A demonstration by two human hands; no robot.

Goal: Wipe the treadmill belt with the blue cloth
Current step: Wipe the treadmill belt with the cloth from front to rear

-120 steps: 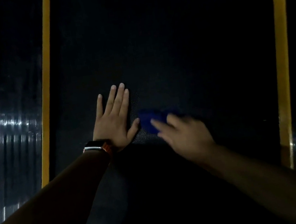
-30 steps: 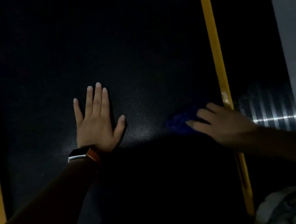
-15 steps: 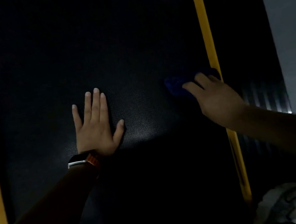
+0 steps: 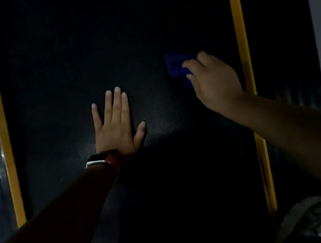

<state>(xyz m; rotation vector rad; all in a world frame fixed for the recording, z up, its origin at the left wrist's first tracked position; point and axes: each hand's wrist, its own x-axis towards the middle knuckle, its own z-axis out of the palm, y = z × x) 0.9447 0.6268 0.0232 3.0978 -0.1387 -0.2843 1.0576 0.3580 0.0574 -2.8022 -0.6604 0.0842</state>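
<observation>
Nearest, a pale grey shoe [image 4: 312, 221] is being rested beside the right-hand yellow edge stripe [image 4: 238, 25], seemingly off the surface to be cleaned. Further on, the left hand [image 4: 115, 126], wearing a dark watch with an orange strap [image 4: 98, 159], is being pressed flat, fingers straight, on the black textured treadmill belt [image 4: 81, 50], probably to brace the body's weight. Beyond it, the crumpled blue cloth [image 4: 175, 66] is being gripped under the curled fingers of the right hand [image 4: 215, 83] and held down on the belt near the right stripe, likely so that pressure is being applied for wiping.
</observation>
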